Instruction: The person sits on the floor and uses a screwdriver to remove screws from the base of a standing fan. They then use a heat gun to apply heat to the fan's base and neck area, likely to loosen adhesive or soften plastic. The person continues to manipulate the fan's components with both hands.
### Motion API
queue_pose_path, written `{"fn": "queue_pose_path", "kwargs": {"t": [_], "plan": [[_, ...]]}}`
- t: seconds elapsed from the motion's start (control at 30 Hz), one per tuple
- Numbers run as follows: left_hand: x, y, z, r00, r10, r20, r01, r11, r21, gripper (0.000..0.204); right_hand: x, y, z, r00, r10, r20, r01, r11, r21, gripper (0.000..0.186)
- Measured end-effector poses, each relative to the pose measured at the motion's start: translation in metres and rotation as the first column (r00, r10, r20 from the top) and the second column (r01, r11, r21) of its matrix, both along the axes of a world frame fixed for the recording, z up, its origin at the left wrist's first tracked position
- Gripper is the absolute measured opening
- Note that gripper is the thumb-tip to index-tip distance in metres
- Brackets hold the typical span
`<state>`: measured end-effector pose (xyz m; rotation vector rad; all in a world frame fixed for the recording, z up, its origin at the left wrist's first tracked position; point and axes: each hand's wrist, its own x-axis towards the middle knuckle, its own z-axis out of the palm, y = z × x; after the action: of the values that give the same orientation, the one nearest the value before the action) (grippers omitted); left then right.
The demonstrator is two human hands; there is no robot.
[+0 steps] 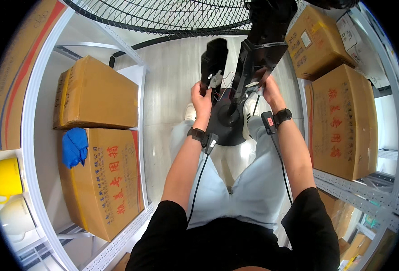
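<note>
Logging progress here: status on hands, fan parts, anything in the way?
Left hand gripping black cover; right hand at black housing. Grey part at cover's lower end. Thin wires between pieces, possible snag.

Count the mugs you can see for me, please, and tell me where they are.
2: a yellow mug at the picture's far left, and a white mug just below it in the picture. More may be hidden outside the view.
</note>
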<state>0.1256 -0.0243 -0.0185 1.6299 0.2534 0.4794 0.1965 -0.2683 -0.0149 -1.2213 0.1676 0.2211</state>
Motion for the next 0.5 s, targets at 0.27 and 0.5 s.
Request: {"fn": "queue_pose_path", "kwargs": {"t": [0.27,0.5], "plan": [[0.021,-0.005,-0.005,0.998,-0.030,0.048,0.020,0.981,0.192,0.036,0.016,0.019,-0.007,0.981,0.124,-0.147,-0.129,0.991,-0.024,0.021],[0.042,-0.037,0.006,0.995,-0.068,0.078,0.072,0.996,-0.048,0.035,0.033,-0.026,-0.039,0.954,0.285,-0.092,-0.297,0.940,-0.166,0.023]]}}
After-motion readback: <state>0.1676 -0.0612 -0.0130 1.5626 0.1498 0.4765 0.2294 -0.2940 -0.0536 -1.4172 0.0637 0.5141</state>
